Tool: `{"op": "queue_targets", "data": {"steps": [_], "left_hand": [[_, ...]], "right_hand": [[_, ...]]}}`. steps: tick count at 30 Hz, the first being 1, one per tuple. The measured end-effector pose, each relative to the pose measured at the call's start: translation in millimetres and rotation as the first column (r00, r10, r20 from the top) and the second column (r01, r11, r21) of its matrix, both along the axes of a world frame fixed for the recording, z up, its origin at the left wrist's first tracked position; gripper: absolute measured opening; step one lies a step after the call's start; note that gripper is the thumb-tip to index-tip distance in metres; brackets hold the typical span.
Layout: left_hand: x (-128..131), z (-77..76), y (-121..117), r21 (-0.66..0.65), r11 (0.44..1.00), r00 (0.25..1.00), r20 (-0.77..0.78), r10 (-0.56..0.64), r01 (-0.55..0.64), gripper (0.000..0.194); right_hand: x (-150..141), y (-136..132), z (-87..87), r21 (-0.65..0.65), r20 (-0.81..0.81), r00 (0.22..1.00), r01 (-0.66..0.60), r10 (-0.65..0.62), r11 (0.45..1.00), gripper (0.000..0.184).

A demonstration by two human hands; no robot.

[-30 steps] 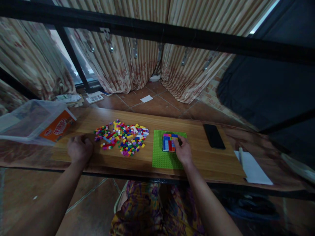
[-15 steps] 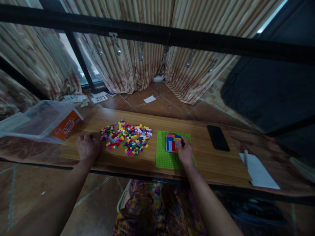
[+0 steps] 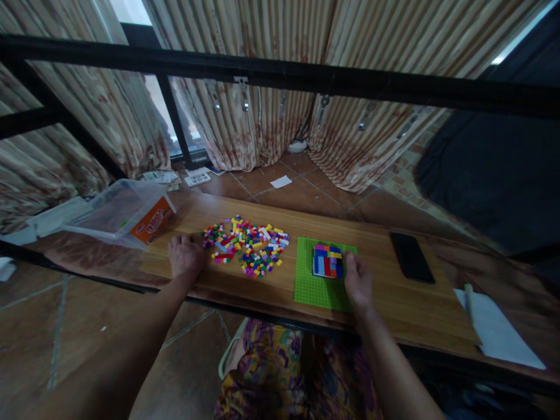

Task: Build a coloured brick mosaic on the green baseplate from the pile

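- Plate [image 3: 321, 296]: green, studded, flat on the bench [image 3: 271, 294].
- Build [image 3: 327, 261]: a squarish, many-coloured block with blue, red, yellow, orange and pink bits on top; it sits level on the plate, nearer its far edge.
- Bricks [image 3: 257, 245]: small, loose, mixed colours, strewn in a patch left of the plate, apart from it.
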State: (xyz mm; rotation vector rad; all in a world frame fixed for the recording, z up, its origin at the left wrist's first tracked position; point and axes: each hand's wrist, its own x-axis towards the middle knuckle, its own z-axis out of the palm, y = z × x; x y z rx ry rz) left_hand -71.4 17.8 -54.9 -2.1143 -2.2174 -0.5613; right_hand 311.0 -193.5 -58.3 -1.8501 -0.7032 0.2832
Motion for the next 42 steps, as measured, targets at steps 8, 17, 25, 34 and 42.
{"op": "queue_targets", "data": {"steps": [8, 17, 25, 34, 42], "left_hand": [[0, 0.0, 0, 0.005, 1.000, 1.000, -0.017, -0.017, 0.017, 0.036], [1, -2.1, 0, 0.002, 1.000, 0.998, -0.059, -0.025, 0.025, 0.035], [1, -1.3, -2, 0.010, 1.000, 0.998, -0.058, -0.029, 0.030, 0.032], [5, 5.5, -6, -0.003, 1.000, 0.999, -0.053, -0.011, 0.010, 0.032], [4, 3.9, -6, -0.017, 1.000, 0.998, -0.055, 0.001, -0.002, 0.031]], "right_hand": [[-34, -28, 14.3, 0.178, -0.090, 0.978, 0.201, -0.187, 0.963, 0.051], [-124, -15, 25.8, 0.029, 0.122, 0.921, -0.377, 0.371, 0.926, 0.028], [-145, 15, 11.1, -0.042, 0.183, 0.847, -0.501, 0.500, 0.864, 0.027], [-142, 59, 14.2, -0.140, 0.298, 0.793, -0.514, 0.531, 0.846, 0.027], [-149, 90, 15.8, -0.301, 0.421, 0.713, -0.473, 0.560, 0.828, 0.023]]}}
